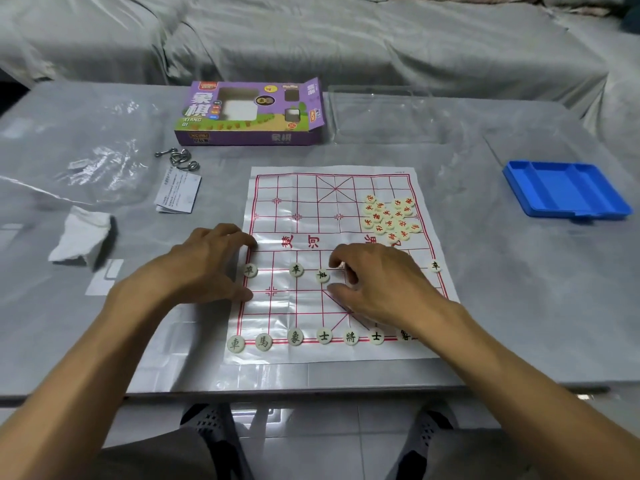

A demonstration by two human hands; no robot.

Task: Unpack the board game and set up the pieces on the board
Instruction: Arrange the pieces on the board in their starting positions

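A white plastic xiangqi board sheet (298, 188) with red lines lies flat on the grey table. Black-lettered round pieces stand along its near row (323, 336), and more sit on the pawn row (296, 270). A heap of red-lettered pieces (389, 218) lies on the far right of the board. My left hand (204, 265) rests at the board's left edge, fingers curved, beside a black piece (250, 270). My right hand (377, 282) hovers over the board's middle with curled fingers, just right of a black piece (322, 276); whether it holds a piece is hidden.
The purple game box (252, 112) lies open at the back, with a clear plastic tray (381, 114) to its right. A blue tray (564, 192) sits far right. A leaflet (177, 194), metal ring puzzle (180, 161), plastic wrap (86, 161) and crumpled tissue (83, 237) lie left.
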